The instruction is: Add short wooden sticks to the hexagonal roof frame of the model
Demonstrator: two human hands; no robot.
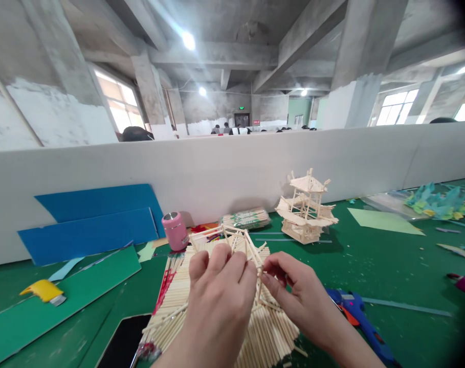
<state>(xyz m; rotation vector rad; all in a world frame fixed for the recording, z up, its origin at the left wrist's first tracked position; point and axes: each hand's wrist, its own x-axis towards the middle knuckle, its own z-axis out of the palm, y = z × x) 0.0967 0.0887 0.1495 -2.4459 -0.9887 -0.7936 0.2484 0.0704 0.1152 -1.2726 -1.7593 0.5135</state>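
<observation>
- Stick model (pixel 268 332) is sitting, in my head view, just to the right of the pink flask (pixel 174 231) and nearer to me; its base of pale sticks is lying flat, side by side, and a frame of joined sticks is rising over it.
- My left hand (pixel 224 294), nearer to me than the flask and to its right, is curling over the frame with knuckles up; the fingertips are hiding underneath, so I cannot tell what they are pinching.
- My right hand (pixel 297 289), farther right of the flask, is bringing its bent thumb and forefinger close together at a stick of the frame; I cannot tell whether they are pinching it.
- Right of the flask, a wrapped bundle of sticks (pixel 246 219) is lying near the white partition (pixel 224 174), and farther right a tiered stick pagoda (pixel 305 214) is standing upright.
- Well right of the flask and nearer to me, a blue glue gun (pixel 366 322) is lying partly behind my right forearm.
- Left of the flask, two blue boards (pixel 90 230) are leaning against the partition; nearer to me, a yellow tool (pixel 45 290) is lying on a long green board (pixel 97 283).
- Nearer to me than the flask and to its left, a dark-screened phone (pixel 125 340) is lying beside the model.
</observation>
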